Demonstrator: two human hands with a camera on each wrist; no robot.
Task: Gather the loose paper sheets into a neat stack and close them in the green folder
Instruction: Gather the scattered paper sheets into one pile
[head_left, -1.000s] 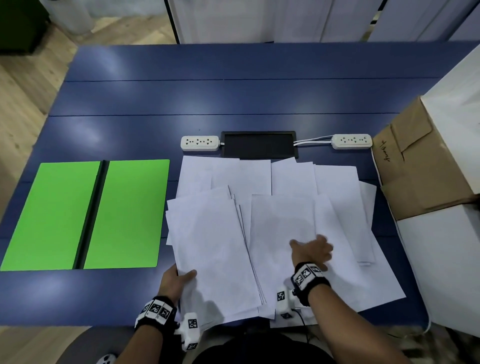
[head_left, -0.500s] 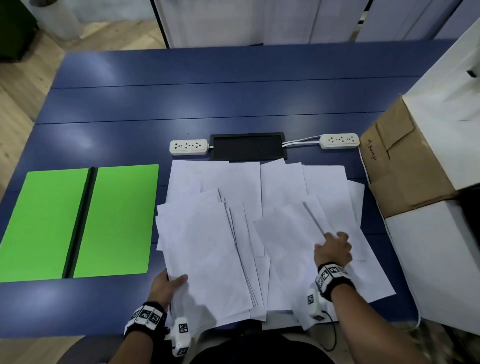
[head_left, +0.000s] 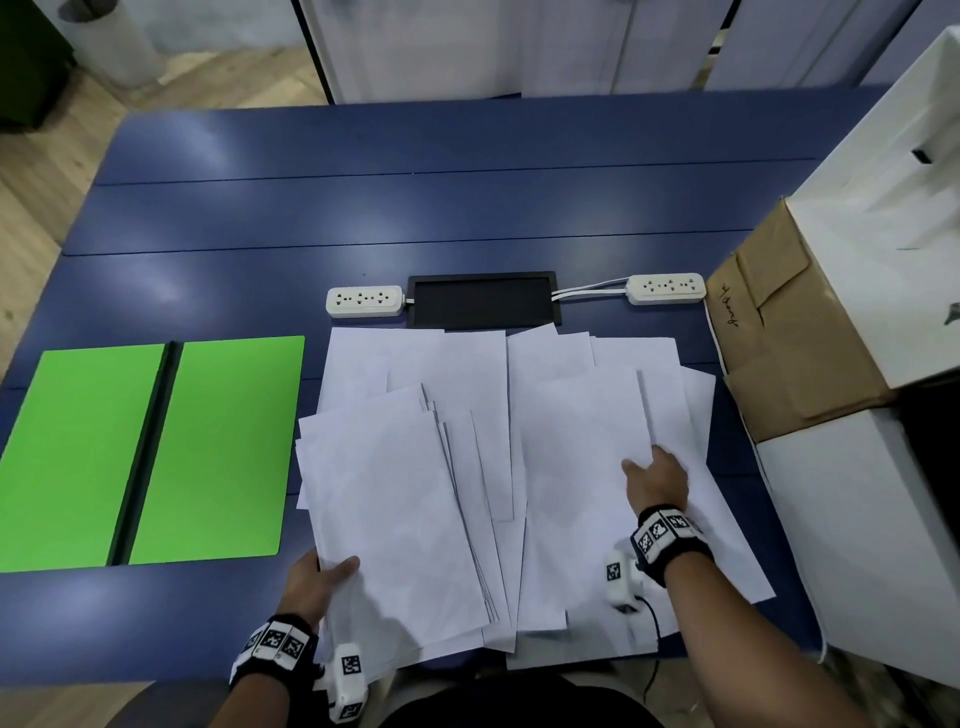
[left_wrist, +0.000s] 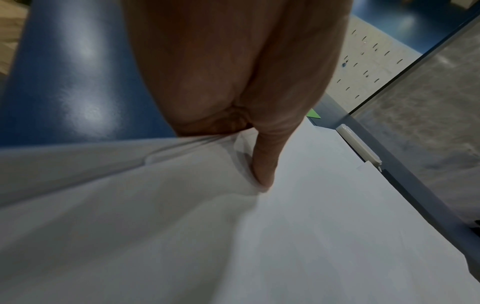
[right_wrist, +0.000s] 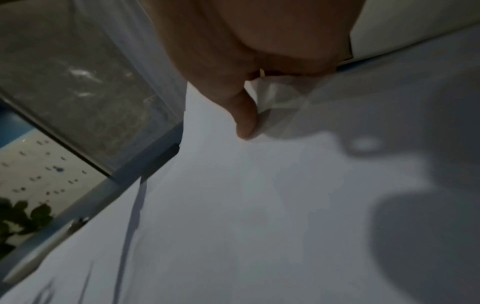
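One green folder (head_left: 150, 452), open. Two power strips (head_left: 364, 302) (head_left: 666, 289). One black tray (head_left: 483, 301). Loose sheets (head_left: 384, 499): many, overlapping, exact count unclear. Two hands (head_left: 317, 579) (head_left: 657, 480).

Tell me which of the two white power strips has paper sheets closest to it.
The left power strip, beside the black tray: a sheet's top edge lies just below it. The right power strip, near the cardboard box, has more blue table showing before the sheets.
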